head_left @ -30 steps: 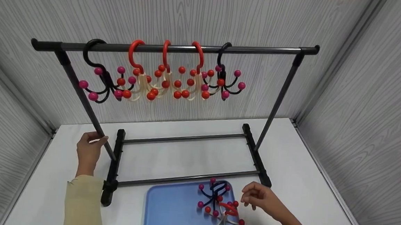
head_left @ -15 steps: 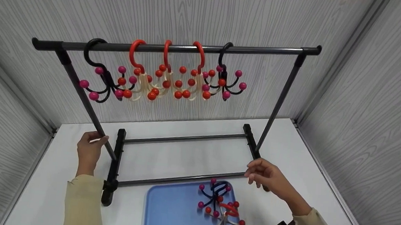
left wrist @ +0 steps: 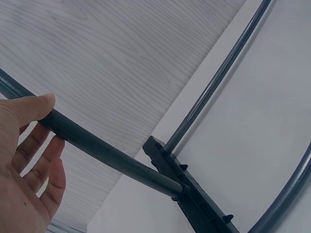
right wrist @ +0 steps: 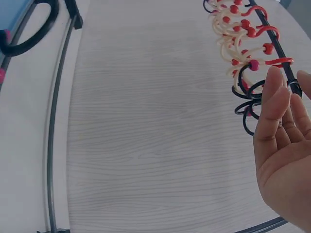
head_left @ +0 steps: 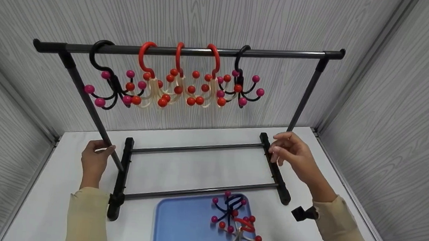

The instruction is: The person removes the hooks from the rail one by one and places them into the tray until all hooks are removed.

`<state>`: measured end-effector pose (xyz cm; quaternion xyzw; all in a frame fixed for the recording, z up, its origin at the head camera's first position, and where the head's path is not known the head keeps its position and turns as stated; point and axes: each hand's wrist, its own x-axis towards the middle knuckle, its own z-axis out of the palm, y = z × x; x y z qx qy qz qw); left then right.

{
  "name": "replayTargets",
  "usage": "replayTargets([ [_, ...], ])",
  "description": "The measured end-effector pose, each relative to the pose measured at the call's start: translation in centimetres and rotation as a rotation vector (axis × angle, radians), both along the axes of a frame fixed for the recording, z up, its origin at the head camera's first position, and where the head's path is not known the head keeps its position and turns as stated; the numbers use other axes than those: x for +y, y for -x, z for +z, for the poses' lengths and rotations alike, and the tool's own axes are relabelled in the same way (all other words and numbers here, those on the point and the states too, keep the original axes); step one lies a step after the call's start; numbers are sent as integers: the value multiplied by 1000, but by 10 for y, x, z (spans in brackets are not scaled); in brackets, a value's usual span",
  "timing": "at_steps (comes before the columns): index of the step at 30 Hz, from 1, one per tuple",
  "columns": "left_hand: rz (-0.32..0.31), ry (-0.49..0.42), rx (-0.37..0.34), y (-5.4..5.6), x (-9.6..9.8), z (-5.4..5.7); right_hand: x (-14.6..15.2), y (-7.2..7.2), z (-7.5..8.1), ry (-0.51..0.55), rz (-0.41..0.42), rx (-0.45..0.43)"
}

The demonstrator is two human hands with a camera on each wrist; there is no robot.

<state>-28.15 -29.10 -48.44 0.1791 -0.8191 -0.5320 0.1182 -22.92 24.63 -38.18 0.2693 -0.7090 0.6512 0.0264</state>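
Head view, lower left: our left hand (head_left: 95, 161) pinches the post (head_left: 91, 107), best held steady; our right hand (head_left: 293, 157), lower right, looks relaxed.

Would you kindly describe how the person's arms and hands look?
The left sleeve and right sleeve are plain beige, ending near the wrists. The left hand and right hand wear no gloves. A black, blocky piece shows beside the right sleeve.
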Motion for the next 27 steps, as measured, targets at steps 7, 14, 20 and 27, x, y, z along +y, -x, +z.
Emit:
replayTargets([
  [7,-6,33,2,0,1,0,-16,22,44,160,-55,-30],
  [14,-4,39,18,2,0,-1,-44,45,80,94,-136,-96],
  [20,-9,65,15,3,0,-2,-68,65,102,35,-172,-71],
  [27,-5,66,7,2,0,-1,-83,80,112,-46,-215,-56],
])
